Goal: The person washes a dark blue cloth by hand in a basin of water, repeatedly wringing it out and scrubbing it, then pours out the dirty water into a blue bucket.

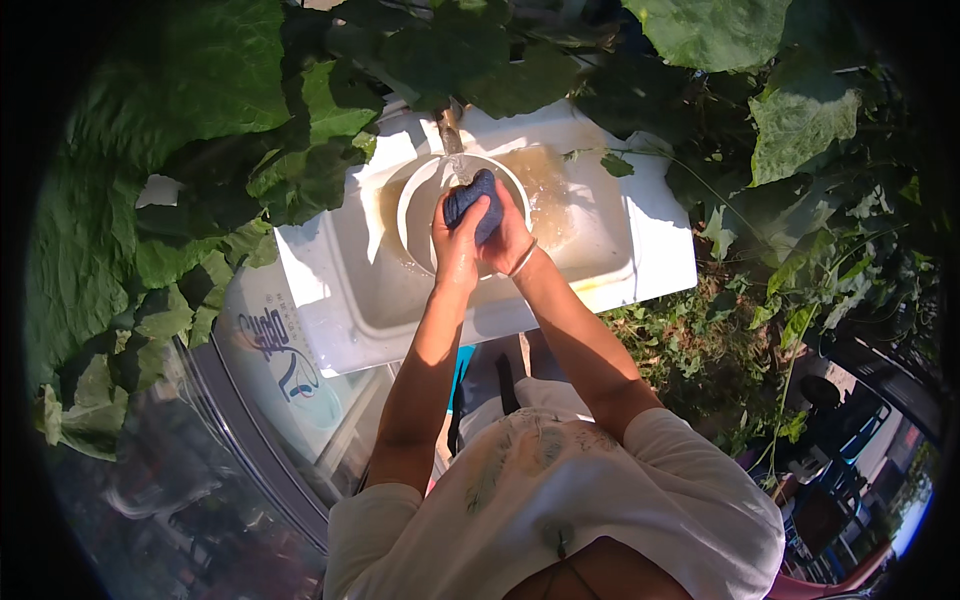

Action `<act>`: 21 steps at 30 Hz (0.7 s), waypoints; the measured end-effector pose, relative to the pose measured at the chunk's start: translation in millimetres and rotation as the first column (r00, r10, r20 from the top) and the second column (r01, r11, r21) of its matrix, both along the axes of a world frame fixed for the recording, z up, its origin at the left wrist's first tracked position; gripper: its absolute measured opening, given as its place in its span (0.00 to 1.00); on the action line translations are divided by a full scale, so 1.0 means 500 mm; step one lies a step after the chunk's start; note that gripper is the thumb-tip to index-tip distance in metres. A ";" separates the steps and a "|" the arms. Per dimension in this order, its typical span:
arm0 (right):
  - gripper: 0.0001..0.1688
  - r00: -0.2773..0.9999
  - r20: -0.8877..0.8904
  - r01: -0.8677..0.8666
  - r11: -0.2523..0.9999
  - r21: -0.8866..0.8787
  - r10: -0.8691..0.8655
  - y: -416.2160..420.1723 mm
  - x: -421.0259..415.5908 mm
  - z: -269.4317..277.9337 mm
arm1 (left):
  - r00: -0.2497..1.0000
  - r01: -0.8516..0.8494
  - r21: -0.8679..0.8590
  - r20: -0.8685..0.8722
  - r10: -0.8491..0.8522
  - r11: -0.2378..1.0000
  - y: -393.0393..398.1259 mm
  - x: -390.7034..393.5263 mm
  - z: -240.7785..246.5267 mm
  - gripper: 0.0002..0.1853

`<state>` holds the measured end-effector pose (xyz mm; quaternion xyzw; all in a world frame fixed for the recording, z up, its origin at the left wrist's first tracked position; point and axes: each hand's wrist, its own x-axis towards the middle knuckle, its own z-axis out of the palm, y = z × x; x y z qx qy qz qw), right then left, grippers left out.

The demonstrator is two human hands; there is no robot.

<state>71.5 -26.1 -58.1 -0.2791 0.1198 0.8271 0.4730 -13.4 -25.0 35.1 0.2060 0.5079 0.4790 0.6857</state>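
A wadded dark blue cloth [474,207] is squeezed between my two hands. My left hand [456,244] presses it from the left, and my right hand [511,231], with a bracelet [524,257] at the wrist, closes on it from the right. Beneath them sits a round white basin [403,217], its near side partly hidden by my hands. Water runs from a faucet [448,129] just beyond the cloth into the basin. The basin stands inside a white rectangular sink [382,313] where brownish water shows around it.
Broad green leaves [187,82] crowd the far and left sides, some overhanging the sink's rim. At the left stands a glass-topped appliance [247,390] bearing writing. Vines [705,352] grow to the right of the sink. Stacked household items [825,487] are at the lower right.
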 end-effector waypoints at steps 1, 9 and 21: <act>0.42 0.986 -0.162 0.048 0.999 -0.024 -0.052 0.009 0.005 -0.057 | 0.981 0.035 0.121 -0.193 -0.012 0.992 -0.034 0.031 0.003 0.17; 0.21 0.946 0.157 0.289 0.957 -0.007 -0.284 -0.013 -0.056 0.083 | 0.743 0.075 0.259 -0.659 0.119 0.963 0.111 -0.031 -0.133 0.19; 0.21 0.958 0.235 0.174 0.985 -0.019 -0.165 0.033 -0.041 0.085 | 0.661 0.170 0.141 -0.750 -0.007 0.975 0.125 -0.038 -0.165 0.13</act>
